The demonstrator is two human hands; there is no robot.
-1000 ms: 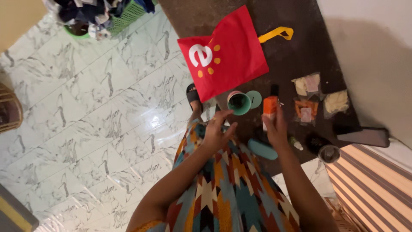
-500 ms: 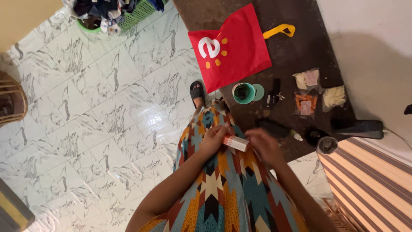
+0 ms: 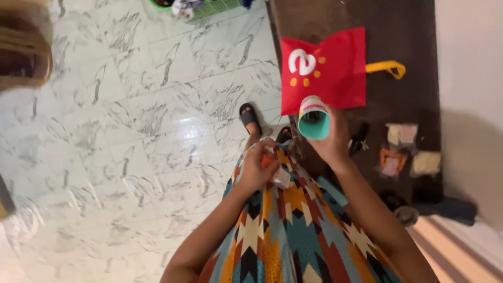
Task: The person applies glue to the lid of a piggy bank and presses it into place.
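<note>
Right hand (image 3: pixel 331 140) grips teal cup (image 3: pixel 314 118), mouth toward camera, just below red bag (image 3: pixel 325 68). Left hand (image 3: pixel 258 169) closed on small orange bottle (image 3: pixel 276 170), lower-left of bag, over lap. Judgement: level cup, align bottle before tipping.

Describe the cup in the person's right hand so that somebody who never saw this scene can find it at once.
Find the dark brown table along the right wall, then the red bag lying on it. Just below the bag's lower edge, the right hand holds up a teal cup. It is the only teal round thing there, with a pale band on its side.
</note>
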